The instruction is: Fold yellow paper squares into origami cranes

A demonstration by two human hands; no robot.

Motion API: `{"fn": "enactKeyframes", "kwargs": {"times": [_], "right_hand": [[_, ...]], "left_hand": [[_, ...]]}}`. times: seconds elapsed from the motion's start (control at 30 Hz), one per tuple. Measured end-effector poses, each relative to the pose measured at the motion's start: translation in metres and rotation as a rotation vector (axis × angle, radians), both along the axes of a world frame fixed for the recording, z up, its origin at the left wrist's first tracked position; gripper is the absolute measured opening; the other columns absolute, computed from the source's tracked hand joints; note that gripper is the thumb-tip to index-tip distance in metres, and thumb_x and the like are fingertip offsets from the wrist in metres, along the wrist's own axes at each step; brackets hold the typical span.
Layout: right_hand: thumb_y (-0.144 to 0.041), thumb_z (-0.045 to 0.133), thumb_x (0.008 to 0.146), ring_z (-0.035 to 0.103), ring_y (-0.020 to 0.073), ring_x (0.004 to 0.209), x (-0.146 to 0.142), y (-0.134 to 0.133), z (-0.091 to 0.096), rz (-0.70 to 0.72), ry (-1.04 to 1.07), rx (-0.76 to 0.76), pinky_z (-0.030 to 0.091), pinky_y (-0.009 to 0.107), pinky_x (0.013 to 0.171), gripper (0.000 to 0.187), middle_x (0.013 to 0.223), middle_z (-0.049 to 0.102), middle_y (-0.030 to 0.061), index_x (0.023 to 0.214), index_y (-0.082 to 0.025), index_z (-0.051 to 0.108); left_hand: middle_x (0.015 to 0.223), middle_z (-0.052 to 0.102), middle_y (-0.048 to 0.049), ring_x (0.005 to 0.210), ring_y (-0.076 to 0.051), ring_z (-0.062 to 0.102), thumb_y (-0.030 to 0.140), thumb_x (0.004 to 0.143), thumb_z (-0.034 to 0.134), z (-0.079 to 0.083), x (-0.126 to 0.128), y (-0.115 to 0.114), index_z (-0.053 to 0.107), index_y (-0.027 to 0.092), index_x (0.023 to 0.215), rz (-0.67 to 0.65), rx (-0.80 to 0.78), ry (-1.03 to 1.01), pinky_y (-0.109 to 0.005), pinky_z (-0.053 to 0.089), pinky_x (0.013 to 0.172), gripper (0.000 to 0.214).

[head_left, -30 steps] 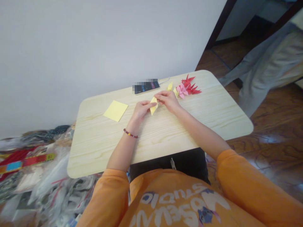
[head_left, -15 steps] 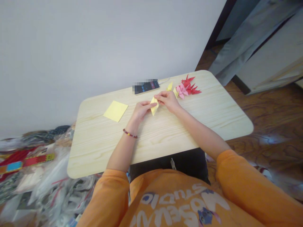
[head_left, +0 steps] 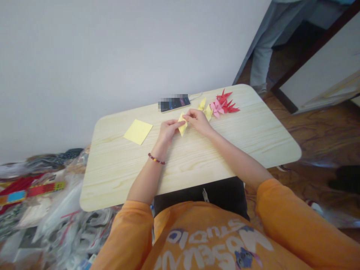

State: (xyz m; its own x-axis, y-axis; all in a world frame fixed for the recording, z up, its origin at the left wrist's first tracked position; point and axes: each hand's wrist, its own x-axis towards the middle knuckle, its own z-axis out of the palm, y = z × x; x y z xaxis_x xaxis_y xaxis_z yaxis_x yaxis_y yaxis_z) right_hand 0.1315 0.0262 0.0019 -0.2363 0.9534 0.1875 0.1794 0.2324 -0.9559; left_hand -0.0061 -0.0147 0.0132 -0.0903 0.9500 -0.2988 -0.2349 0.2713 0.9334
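A folded piece of yellow origami paper [head_left: 182, 129], roughly diamond-shaped, is held up over the table between my two hands. My left hand [head_left: 169, 129] pinches its left side, thumb lying across the front. At its upper right edge, the thumb and fingertips of my right hand [head_left: 197, 119] are closed on the paper. Just beyond my right hand lie yellow paper flowers [head_left: 208, 112], partly hidden by it. A pink paper flower [head_left: 217, 108] and red paper flowers [head_left: 225, 100] sit beside them. Left of my hands rests a square yellow paper sheet [head_left: 138, 132].
The light wooden table [head_left: 120, 176] stands against a white wall. A phone [head_left: 176, 103] with a cable lies at its back edge. Plastic-wrapped bundles [head_left: 84, 232] fill the floor at left. At upper right a person's trouser leg [head_left: 260, 63] shows near a doorway.
My right hand has shifted slightly on the folded paper, uncovering more of the yellow flowers. At upper right, the person's legs and the door panel's visible edge have changed position.
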Motion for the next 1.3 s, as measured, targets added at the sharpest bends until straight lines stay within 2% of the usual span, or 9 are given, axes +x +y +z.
{"fn": "enactKeyframes", "kwargs": {"times": [0.13,0.27,0.37,0.53,0.73,0.87,0.97,1.1,1.3], "right_hand": [[-0.030,0.058,0.078,0.042,0.0093,0.058,0.002,-0.001,0.001,0.000,-0.091,0.094,0.030,0.025,0.057,0.022,0.057,0.046,-0.0045,0.062,-0.017,0.049],[-0.029,0.058,0.078,0.043,0.0097,0.059,0.003,0.001,-0.001,0.010,-0.066,0.110,0.032,0.025,0.059,0.021,0.059,0.049,-0.0038,0.063,-0.017,0.051],[-0.029,0.060,0.077,0.043,0.0095,0.058,0.003,0.004,-0.002,0.019,0.007,0.017,0.032,0.023,0.056,0.019,0.060,0.050,-0.0033,0.064,-0.018,0.052],[-0.030,0.062,0.078,0.037,0.0077,0.048,0.001,0.001,-0.001,0.093,0.102,-0.224,0.026,0.021,0.047,0.018,0.052,0.045,-0.0060,0.068,-0.019,0.052],[-0.038,0.063,0.080,0.036,0.0067,0.049,0.001,-0.003,0.002,0.067,0.005,-0.108,0.024,0.020,0.045,0.034,0.050,0.042,-0.0054,0.058,-0.018,0.048],[-0.042,0.070,0.073,0.040,0.0060,0.046,-0.002,-0.009,0.008,0.118,0.118,-0.277,0.027,0.019,0.042,0.030,0.055,0.050,-0.0049,0.069,-0.016,0.055],[-0.035,0.075,0.069,0.039,0.0045,0.043,-0.005,-0.012,0.009,0.157,0.197,-0.380,0.026,0.018,0.040,0.028,0.052,0.051,-0.0052,0.068,-0.015,0.055],[-0.025,0.073,0.068,0.043,0.0041,0.045,-0.005,-0.011,0.006,0.199,0.284,-0.482,0.024,0.016,0.039,0.020,0.052,0.054,-0.0032,0.065,-0.014,0.057],[-0.014,0.069,0.064,0.048,0.0045,0.050,-0.005,-0.011,0.005,0.198,0.351,-0.560,0.023,0.015,0.038,0.009,0.055,0.056,-0.0019,0.063,-0.013,0.060]], "left_hand": [[0.061,0.066,-0.0024,0.059,-0.011,0.058,0.031,0.038,0.088,0.001,-0.001,0.000,0.068,0.013,0.059,-0.020,-0.032,0.000,-0.025,0.046,0.062,0.035],[0.068,0.068,-0.0033,0.062,-0.010,0.059,0.026,0.043,0.086,0.001,-0.005,0.000,0.070,0.012,0.067,-0.099,-0.055,-0.044,-0.023,0.047,0.064,0.032],[0.069,0.069,-0.0031,0.062,-0.009,0.059,0.021,0.046,0.083,0.000,-0.006,0.001,0.071,0.012,0.071,-0.092,-0.043,-0.072,-0.022,0.047,0.064,0.029],[0.071,0.070,-0.0036,0.064,-0.011,0.061,0.017,0.046,0.082,-0.005,-0.004,0.004,0.070,0.012,0.074,0.046,0.004,-0.096,-0.025,0.048,0.068,0.031],[0.068,0.069,-0.0021,0.063,-0.012,0.062,0.016,0.044,0.083,-0.004,-0.003,0.005,0.068,0.013,0.072,0.098,0.034,-0.102,-0.027,0.050,0.071,0.033],[0.070,0.068,-0.0014,0.064,-0.011,0.062,0.018,0.046,0.082,-0.005,-0.004,0.006,0.066,0.014,0.073,0.160,0.063,-0.126,-0.026,0.049,0.070,0.032],[0.070,0.068,-0.0002,0.063,-0.010,0.061,0.020,0.047,0.082,-0.007,-0.004,0.007,0.065,0.015,0.077,0.195,0.100,-0.118,-0.025,0.048,0.068,0.035],[0.071,0.068,0.0004,0.065,-0.011,0.062,0.023,0.047,0.083,-0.008,-0.003,0.007,0.065,0.016,0.081,0.183,0.136,-0.077,-0.026,0.047,0.070,0.039],[0.075,0.069,0.0005,0.069,-0.010,0.062,0.025,0.047,0.083,-0.008,-0.004,0.007,0.065,0.018,0.081,0.232,0.138,-0.084,-0.022,0.044,0.065,0.039]]}}
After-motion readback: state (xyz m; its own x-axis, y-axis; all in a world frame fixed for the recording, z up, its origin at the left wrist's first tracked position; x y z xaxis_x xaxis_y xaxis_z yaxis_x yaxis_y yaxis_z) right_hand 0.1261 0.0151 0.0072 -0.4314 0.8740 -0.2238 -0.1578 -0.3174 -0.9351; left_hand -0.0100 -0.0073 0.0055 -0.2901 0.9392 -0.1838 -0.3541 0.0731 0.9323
